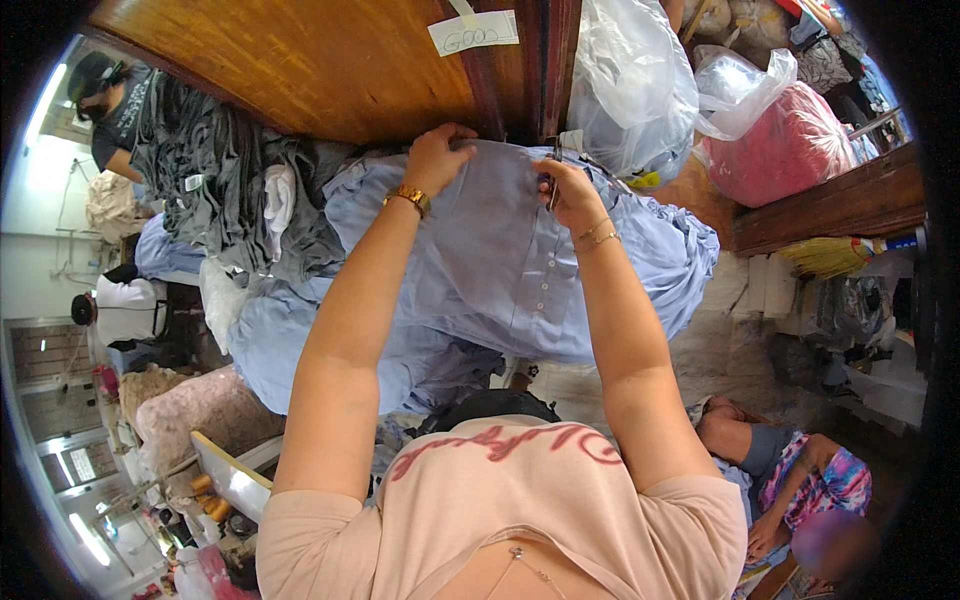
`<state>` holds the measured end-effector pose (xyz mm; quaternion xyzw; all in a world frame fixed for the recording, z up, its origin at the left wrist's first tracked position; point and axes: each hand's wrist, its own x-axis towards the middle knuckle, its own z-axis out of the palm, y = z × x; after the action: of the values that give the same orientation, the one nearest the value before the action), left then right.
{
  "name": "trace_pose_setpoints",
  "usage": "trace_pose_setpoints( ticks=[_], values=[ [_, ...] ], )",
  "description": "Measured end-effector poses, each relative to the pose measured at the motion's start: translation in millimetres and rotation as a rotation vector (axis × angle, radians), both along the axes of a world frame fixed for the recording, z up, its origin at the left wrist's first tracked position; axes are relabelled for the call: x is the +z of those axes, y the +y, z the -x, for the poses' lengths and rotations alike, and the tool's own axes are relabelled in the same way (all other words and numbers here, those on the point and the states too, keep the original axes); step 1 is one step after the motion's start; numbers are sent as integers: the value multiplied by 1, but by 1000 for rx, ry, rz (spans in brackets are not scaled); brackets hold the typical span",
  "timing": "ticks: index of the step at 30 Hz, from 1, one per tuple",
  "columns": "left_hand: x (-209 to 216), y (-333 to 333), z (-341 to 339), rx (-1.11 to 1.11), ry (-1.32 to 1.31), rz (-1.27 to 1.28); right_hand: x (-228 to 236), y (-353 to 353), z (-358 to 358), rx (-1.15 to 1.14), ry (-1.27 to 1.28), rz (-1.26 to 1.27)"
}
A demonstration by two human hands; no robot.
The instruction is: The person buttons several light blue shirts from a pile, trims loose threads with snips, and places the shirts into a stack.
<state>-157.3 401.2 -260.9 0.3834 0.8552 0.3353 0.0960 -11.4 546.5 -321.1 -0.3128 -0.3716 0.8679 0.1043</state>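
Note:
A light blue buttoned shirt (470, 240) lies spread in front of me over a pile of similar blue garments (660, 245). Small white buttons run down its front placket. My left hand (438, 162), with a gold watch at the wrist, rests at the shirt's far left edge, thumb and fingers apart. At the far right edge my right hand (572, 195) is closed around what looks like a small pair of dark metal scissors (554, 178), pointing away from me. The blades are partly hidden by the fingers.
Dark grey garments (205, 170) are heaped at the left. A brown wooden panel (330, 60) stands just beyond the shirt. Clear plastic bags (635, 90) and a red bundle (775, 145) sit at the far right. A person (810, 480) is at the lower right; others are at the left.

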Motion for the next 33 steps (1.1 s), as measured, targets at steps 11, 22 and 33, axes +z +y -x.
trace_pose_setpoints(
  ticks=[11,22,33],
  values=[
    [-1,-70,-15,369,607,-147,-33,12,-14,-459,-17,-673],
    [-66,-336,-132,-57,40,73,-20,-142,-136,-78,-92,-549],
    [-113,-591,-11,689,279,98,-117,-408,-108,211,-503,-128]
  ],
)
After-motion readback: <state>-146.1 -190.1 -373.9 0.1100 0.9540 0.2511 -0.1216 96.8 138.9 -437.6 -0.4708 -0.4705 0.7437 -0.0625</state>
